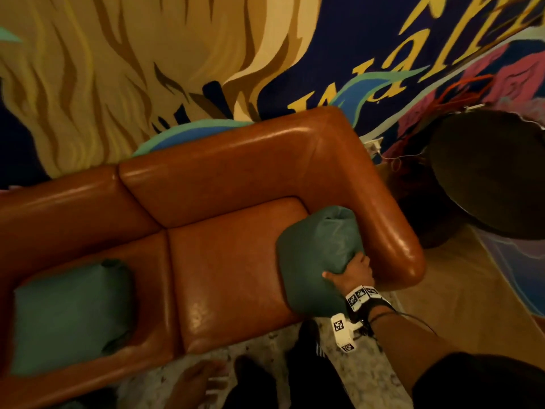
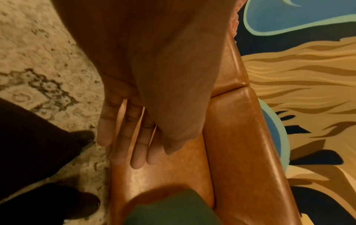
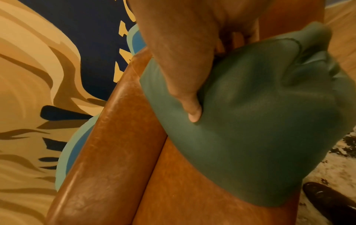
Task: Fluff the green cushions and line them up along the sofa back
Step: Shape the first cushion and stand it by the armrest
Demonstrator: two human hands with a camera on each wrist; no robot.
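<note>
Glossy tan-brown leather on the sofa [image 1: 224,178], two plain dark green cushions [image 1: 315,255] [image 1: 70,317] against it. Behind, the mural [image 1: 295,54] runs navy with cream and gold waves, yellow lettering, teal and pink. Underfoot, a cream rug [image 2: 38,60] mottled grey.

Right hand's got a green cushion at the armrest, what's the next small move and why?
Probably bring the open left hand up to the gripped cushion and plump it: the right hand grips one corner only, the cover is bunched there, and it sits by the armrest, not along the back.
</note>
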